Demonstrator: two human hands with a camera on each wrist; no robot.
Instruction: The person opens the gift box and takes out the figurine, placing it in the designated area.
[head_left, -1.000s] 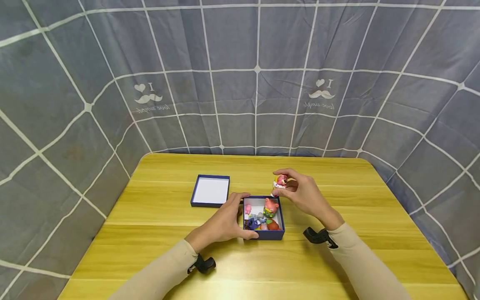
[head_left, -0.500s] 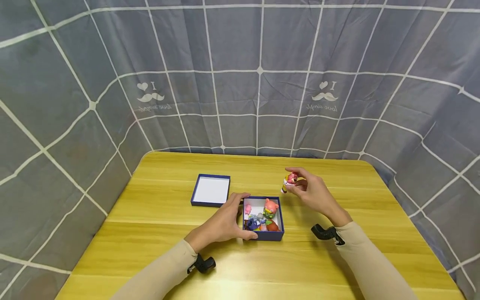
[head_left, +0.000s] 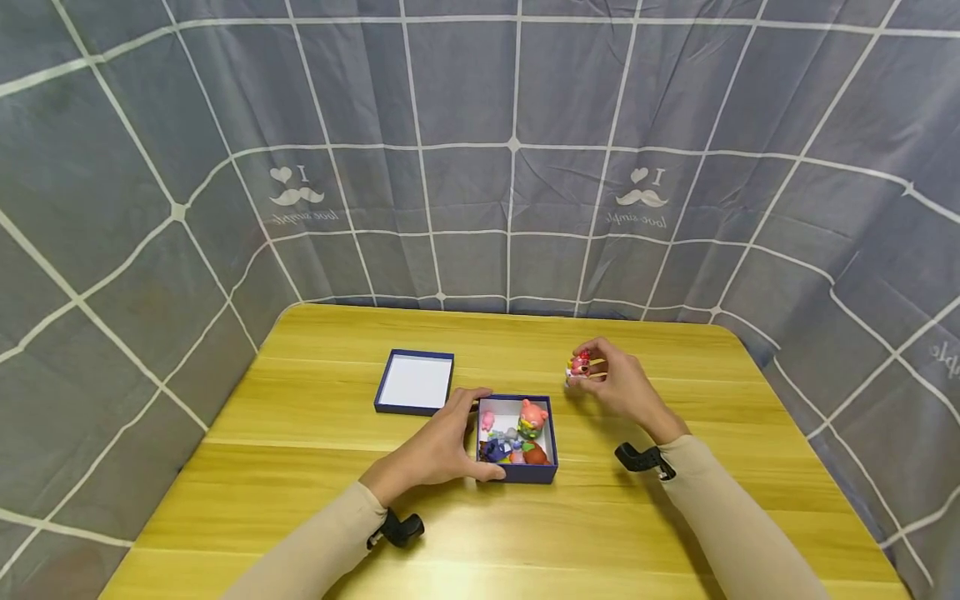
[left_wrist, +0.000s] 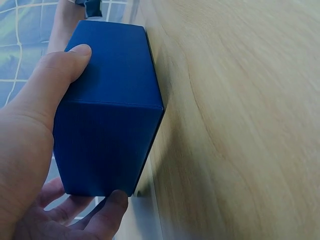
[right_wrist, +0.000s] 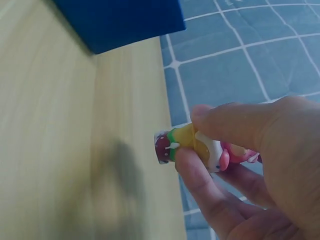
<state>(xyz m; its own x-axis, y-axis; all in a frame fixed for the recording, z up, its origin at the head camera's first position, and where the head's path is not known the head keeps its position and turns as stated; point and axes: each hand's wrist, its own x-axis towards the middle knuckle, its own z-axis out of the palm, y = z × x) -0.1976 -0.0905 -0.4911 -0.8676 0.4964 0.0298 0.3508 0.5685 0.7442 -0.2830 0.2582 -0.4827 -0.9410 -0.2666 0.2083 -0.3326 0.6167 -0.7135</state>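
Observation:
A dark blue open box (head_left: 527, 473) stands on the table, several small toy figures inside it, among them a pink-headed figure (head_left: 532, 417) and a small pink one (head_left: 487, 420). My left hand (head_left: 437, 446) grips the box from its left, thumb on the near wall and fingers at the far corner, as the left wrist view also shows. To the right of the box, my right hand (head_left: 626, 385) pinches a toy figurine (right_wrist: 192, 145) with a pink head, yellow body and dark red base. In the right wrist view the figurine is held just off the table.
A shallow blue box lid (head_left: 415, 382) with a white inside lies left of the box, behind my left hand. The wooden table (head_left: 480, 542) has a grey checked curtain (head_left: 465, 192) around its back and sides.
The right hand has carried the figurine rightward away from the box's far right corner, then lowered it toward the table. My left hand keeps its hold on the box.

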